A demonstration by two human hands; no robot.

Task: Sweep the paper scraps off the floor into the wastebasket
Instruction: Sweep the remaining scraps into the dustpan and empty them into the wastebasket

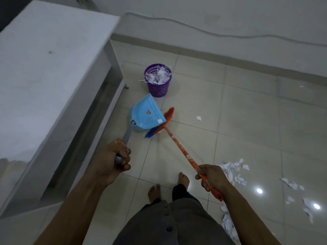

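Observation:
My left hand (115, 159) grips the grey handle of a light blue dustpan (147, 114), which rests on the tiled floor with its mouth facing right. My right hand (211, 178) grips the orange handle of a broom (178, 147). Its red and blue bristles (163, 122) lie against the dustpan's open edge, where one small scrap sits. Behind the dustpan stands a purple mesh wastebasket (158, 80), full of white paper shreds. A pile of paper scraps (231, 171) lies on the floor right of my right hand, and a single scrap (199, 118) lies right of the broom head.
A white desk (47, 68) fills the left side, its leg close to the wastebasket. A white wall with a cable (212, 33) runs along the back. More scraps (292, 184) are scattered at the lower right. My bare feet (168, 186) stand on the tiles.

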